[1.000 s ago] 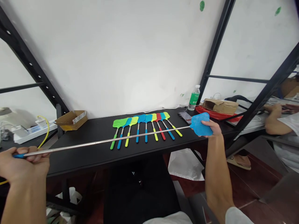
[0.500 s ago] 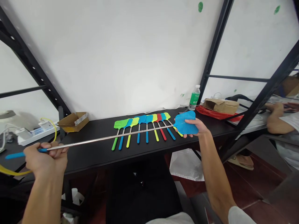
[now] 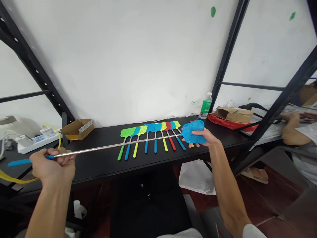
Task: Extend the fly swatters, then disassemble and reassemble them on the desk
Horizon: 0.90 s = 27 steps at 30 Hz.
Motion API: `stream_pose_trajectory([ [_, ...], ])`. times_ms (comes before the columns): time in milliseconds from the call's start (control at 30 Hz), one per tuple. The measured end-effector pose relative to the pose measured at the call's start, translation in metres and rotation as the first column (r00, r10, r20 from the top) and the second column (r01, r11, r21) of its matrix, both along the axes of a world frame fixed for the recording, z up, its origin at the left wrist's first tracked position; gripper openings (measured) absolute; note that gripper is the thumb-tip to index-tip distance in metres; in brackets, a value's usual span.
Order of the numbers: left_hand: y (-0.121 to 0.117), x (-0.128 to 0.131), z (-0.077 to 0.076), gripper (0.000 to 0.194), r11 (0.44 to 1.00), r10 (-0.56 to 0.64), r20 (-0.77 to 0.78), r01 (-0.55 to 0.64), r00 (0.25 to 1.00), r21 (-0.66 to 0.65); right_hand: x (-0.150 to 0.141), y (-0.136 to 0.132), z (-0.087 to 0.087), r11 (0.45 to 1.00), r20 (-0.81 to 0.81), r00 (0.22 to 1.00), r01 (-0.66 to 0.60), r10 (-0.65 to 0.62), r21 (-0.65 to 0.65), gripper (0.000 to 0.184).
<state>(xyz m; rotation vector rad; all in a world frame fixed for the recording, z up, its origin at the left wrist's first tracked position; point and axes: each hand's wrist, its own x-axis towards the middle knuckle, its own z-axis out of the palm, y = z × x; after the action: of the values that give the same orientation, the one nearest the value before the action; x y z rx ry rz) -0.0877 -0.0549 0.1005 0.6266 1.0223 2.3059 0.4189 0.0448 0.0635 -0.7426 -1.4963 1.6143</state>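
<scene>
I hold a blue fly swatter with a long extended metal rod across the black table. My left hand is closed round the rod where it meets the blue handle, which sticks out to the left. My right hand grips the swatter's blue mesh head. Behind the rod, a row of several short swatters in green, blue, yellow and red lies flat on the table, heads toward the wall.
An open cardboard box sits at the table's back left. A green-labelled bottle stands by a black shelf post. A brown box on red items lies right. Another person's arm rests at far right. A white bag lies under the table.
The swatter has shortened: my right hand with the mesh head moved left toward the row, and my left hand slid right along the rod, leaving the blue handle sticking out.
</scene>
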Motion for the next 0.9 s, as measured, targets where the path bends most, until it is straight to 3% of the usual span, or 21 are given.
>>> stream_pose_trajectory([
  [267,-0.005,0.025,0.005,0.023,0.997,-0.082,-0.009,0.082,0.997,-0.003,-0.032,-0.001,0.001,0.99,-0.009,0.99,-0.142,0.142,0.019,0.052],
  [700,-0.003,0.065,0.002,0.027,0.972,-0.232,-0.011,0.232,0.973,0.022,-0.052,-0.021,0.019,0.98,-0.049,0.981,-0.182,0.186,0.076,0.049],
  [900,-0.005,0.102,-0.005,0.029,0.952,-0.304,-0.047,0.305,0.951,0.02,-0.081,-0.021,0.015,0.952,-0.044,0.954,-0.293,0.297,0.084,0.058],
])
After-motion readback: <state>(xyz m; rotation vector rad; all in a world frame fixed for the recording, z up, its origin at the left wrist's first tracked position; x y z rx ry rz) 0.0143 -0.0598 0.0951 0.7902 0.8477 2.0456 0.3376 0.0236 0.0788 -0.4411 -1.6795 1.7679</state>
